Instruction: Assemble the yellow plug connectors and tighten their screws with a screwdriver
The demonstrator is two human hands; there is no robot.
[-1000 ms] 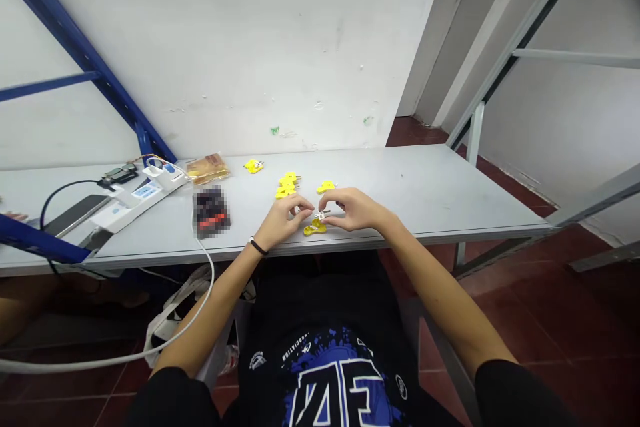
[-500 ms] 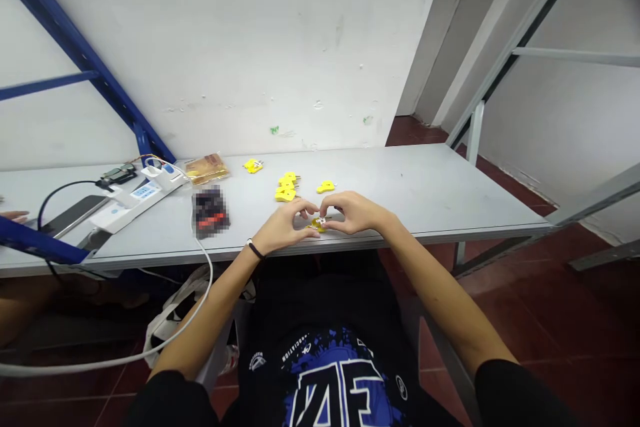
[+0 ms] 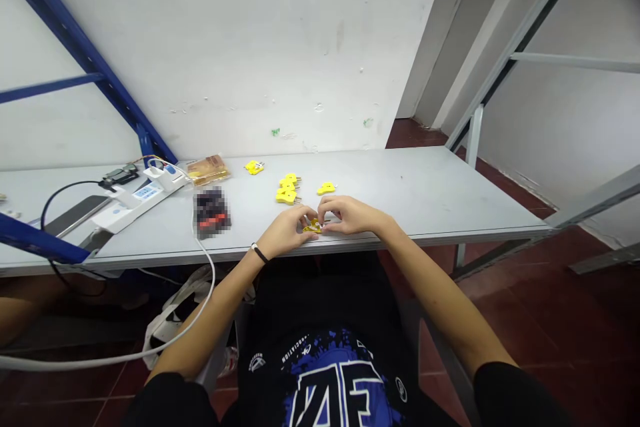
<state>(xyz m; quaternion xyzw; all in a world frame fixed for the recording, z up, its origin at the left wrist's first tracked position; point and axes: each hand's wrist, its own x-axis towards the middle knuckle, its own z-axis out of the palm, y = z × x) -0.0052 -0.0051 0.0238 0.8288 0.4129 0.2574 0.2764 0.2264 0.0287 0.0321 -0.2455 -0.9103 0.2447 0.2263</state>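
At the table's front edge, a small yellow plug (image 3: 313, 226) with a metal pin showing at its right lies between my hands. My left hand (image 3: 286, 229) pinches its left side between thumb and fingers. Bent over the right side is my right hand (image 3: 351, 215), its fingertips closed on the plug and partly hiding it. Just beyond, several yellow two-pin plugs (image 3: 287, 196) sit in a small cluster. Another yellow plug piece (image 3: 327, 188) lies on its own behind my right hand.
More yellow plug parts (image 3: 255, 167) rest near the wall, beside a clear plastic bag (image 3: 207, 170). A blurred-out dark and red item (image 3: 211, 212) lies to the left. Farther left are a white power strip (image 3: 143, 197), its cable, a black phone-like slab (image 3: 83, 212) and a blue frame post (image 3: 95, 47).
My fingers have shifted slightly around the plug, and more of its yellow body shows now. At the far left, another person's hand has gone out of view.
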